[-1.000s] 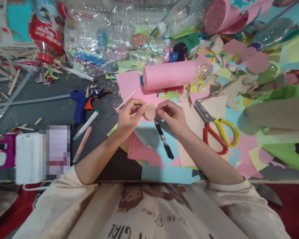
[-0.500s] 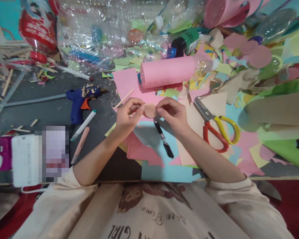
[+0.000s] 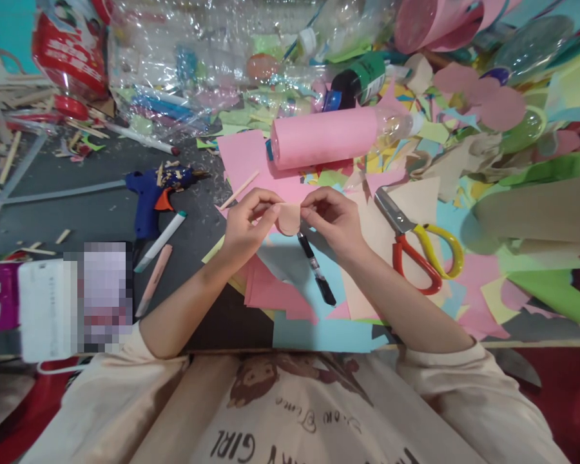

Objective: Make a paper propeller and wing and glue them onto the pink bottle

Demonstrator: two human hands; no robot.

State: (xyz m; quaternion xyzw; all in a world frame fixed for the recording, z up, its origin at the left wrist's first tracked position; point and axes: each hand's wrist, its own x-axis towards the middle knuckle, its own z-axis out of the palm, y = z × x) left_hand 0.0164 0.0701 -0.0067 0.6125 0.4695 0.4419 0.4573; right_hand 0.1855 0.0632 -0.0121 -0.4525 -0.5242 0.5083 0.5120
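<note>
Between my two hands is a small beige piece of paper (image 3: 289,219) with a rounded lower edge. My left hand (image 3: 251,222) pinches its left side between thumb and fingers. At the opposite edge, my right hand (image 3: 332,222) is closed in a pinch on the same piece. Just below it lies a black pen (image 3: 316,267) on light blue paper (image 3: 323,335). A bottle wrapped in pink paper (image 3: 326,137) rests on its side beyond my hands. Scissors with one red and one yellow handle (image 3: 418,245) lie right of my right forearm, blades together.
A blue glue gun (image 3: 147,200), a green-capped marker (image 3: 160,241) and a pink marker (image 3: 154,280) lie to the left. Clear plastic bottles (image 3: 212,38) crowd the back. Coloured paper scraps (image 3: 502,106) spread over the right side. A white device (image 3: 47,312) sits at the left front.
The beige paper has tilted so that more of its flat face shows, and its rounded edge sits slightly lower. Both hands keep their pinch, almost unmoved.
</note>
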